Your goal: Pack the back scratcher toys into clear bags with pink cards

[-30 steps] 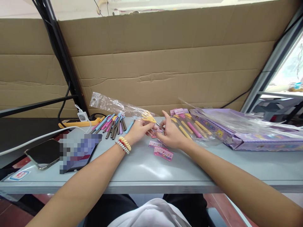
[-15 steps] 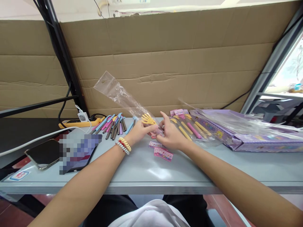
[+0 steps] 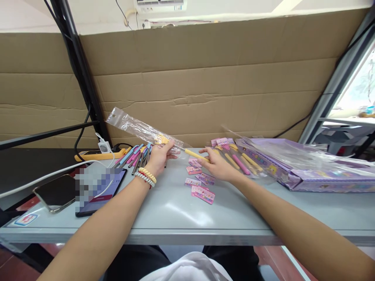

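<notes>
A yellow back scratcher (image 3: 191,154) with a hand-shaped head lies slantwise between my hands, its head and metal shaft inside a long clear plastic bag (image 3: 129,121). My left hand (image 3: 160,157) is closed around the bag's lower part, just below the yellow head. With closed fingers, my right hand (image 3: 216,164) grips the end of the yellow handle, which sticks out of the bag. Below the handle, several small pink and purple printed cards (image 3: 203,194) are scattered on the table.
Left of my hands lies a pile of colourful back scratchers (image 3: 137,155). On the right are bagged scratchers (image 3: 240,162) and a purple box (image 3: 304,175) with clear bags on top. Phones (image 3: 55,193), a power strip (image 3: 96,154) and a white cable occupy the left side.
My right hand now holds the handle's end, and the scratcher's head sits further up inside the bag. My left hand has shifted left, and the bag has tilted lower.
</notes>
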The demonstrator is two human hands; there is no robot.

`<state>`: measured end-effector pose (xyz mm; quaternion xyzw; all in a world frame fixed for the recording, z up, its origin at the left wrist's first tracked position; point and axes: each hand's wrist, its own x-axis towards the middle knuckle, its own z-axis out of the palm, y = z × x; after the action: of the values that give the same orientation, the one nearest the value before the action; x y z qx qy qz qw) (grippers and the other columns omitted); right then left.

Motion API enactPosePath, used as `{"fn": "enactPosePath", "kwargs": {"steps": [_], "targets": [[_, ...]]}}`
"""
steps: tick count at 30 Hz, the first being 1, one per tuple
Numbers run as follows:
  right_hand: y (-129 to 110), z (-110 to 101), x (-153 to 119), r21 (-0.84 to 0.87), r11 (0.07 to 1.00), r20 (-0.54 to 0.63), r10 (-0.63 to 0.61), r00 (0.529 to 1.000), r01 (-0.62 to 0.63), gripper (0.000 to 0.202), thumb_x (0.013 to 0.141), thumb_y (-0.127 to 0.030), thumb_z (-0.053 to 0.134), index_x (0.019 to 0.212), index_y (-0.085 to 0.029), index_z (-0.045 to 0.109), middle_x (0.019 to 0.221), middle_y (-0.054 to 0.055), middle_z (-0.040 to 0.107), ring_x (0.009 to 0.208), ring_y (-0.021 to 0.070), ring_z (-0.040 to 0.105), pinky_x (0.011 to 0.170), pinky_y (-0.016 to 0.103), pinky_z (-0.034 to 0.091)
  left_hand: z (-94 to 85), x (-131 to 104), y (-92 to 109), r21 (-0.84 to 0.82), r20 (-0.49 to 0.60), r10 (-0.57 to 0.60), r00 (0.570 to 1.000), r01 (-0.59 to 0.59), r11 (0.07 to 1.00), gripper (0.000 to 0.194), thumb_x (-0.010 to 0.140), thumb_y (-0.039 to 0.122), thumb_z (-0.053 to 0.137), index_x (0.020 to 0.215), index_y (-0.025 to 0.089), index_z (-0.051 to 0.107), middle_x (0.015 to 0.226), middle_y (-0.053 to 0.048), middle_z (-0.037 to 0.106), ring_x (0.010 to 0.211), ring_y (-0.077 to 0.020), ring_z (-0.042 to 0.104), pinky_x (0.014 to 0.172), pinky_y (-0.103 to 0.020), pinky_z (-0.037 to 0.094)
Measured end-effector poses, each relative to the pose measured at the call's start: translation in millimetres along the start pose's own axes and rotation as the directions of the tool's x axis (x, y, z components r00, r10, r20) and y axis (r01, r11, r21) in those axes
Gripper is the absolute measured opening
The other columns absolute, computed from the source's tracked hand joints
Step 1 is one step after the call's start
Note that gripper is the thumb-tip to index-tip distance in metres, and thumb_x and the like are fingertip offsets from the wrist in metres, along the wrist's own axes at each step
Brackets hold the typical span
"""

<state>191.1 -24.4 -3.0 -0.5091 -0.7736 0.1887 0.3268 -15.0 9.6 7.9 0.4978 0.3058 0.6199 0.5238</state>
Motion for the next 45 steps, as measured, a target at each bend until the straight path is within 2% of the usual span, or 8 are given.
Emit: {"fn": "enactPosePath", "kwargs": {"steps": [6,8,13,18,24,29,35,45], "targets": [[-15,15,-8,0.101,0.992,-0.015,-0.079,0.997,0.080,0.058,0.088,-0.033,0.043,0.138,-0.011,0.021,0.063,-0.003,0.052,0.052,0.0126,0.045,0.049,0.025,0.034,16.1,-14,-15,0.100,0.209,-0.138,0.968,0.119,0.988,0.025,0.072,0.033,0.069,0.075,0.011,0.059,0.070,-0.006,0.068,0.059,-0.0142,0.065,0.048,-0.022,0.051],[-14,15,-7,0.167,0.980,-0.010,-0.108,0.994,0.109,0.061,0.087,-0.032,0.045,0.139,-0.012,0.019,0.065,-0.003,0.053,0.052,0.0120,0.045,0.048,0.025,0.035,16.6,-14,-14,0.084,0.228,-0.150,0.962,0.134,0.987,0.025,0.073,0.033,0.069,0.074,0.010,0.059,0.068,-0.006,0.068,0.058,-0.0141,0.065,0.049,-0.022,0.052],[-5,4,-3,0.446,0.889,0.078,-0.158,0.984,0.107,0.054,0.081,-0.036,0.056,0.127,-0.018,0.035,0.076,0.000,0.059,0.049,0.0093,0.049,0.042,0.023,0.038,4.5,-4,-4,-0.021,0.142,-0.137,0.980,0.141,0.990,0.024,0.076,0.033,0.066,0.076,0.011,0.058,0.062,-0.001,0.064,0.051,-0.0116,0.062,0.049,-0.023,0.052],[-5,-1,-1,0.498,0.865,0.114,-0.129,0.985,0.055,0.040,0.075,-0.041,0.064,0.102,-0.015,0.050,0.064,-0.001,0.061,0.047,0.0105,0.053,0.038,0.021,0.036,-2.3,-2,-1,-0.013,0.187,-0.160,0.969,0.166,0.986,0.024,0.077,0.034,0.065,0.074,0.011,0.058,0.059,-0.001,0.063,0.051,-0.0119,0.062,0.049,-0.023,0.052],[-1,3,1,0.431,0.895,0.032,-0.139,0.990,0.112,0.047,0.067,-0.040,0.071,0.101,-0.016,0.049,0.055,-0.006,0.056,0.045,0.0099,0.050,0.043,0.023,0.038,6.0,-10,-9,0.059,0.363,-0.220,0.905,0.213,0.975,0.029,0.071,0.037,0.071,0.078,0.010,0.060,0.065,-0.005,0.067,0.053,-0.0129,0.063,0.050,-0.023,0.052],[3,5,1,0.197,0.950,-0.081,-0.232,0.969,0.244,0.056,0.062,-0.040,0.075,0.105,-0.017,0.049,0.059,-0.006,0.052,0.051,0.0106,0.050,0.049,0.023,0.038,11.6,-16,-19,0.165,0.472,-0.305,0.827,0.257,0.952,0.032,0.071,0.039,0.071,0.080,0.010,0.063,0.066,-0.007,0.068,0.055,-0.0140,0.063,0.052,-0.024,0.052],[5,5,2,0.020,0.932,-0.102,-0.358,0.928,0.362,0.041,0.070,-0.037,0.071,0.101,-0.018,0.053,0.065,-0.003,0.057,0.051,0.0094,0.048,0.051,0.023,0.039,9.5,-13,-17,0.221,0.406,-0.331,0.852,0.260,0.940,0.031,0.072,0.040,0.069,0.074,0.010,0.063,0.063,-0.007,0.067,0.051,-0.0142,0.062,0.049,-0.025,0.051],[4,8,0,-0.029,0.935,-0.065,-0.354,0.933,0.352,0.044,0.073,-0.029,0.067,0.111,-0.019,0.050,0.068,-0.001,0.061,0.055,0.0118,0.053,0.053,0.024,0.040,10.0,-16,-16,0.271,0.421,-0.369,0.829,0.273,0.923,0.031,0.070,0.038,0.072,0.082,0.011,0.063,0.067,-0.005,0.066,0.058,-0.0135,0.061,0.055,-0.024,0.050]]}}
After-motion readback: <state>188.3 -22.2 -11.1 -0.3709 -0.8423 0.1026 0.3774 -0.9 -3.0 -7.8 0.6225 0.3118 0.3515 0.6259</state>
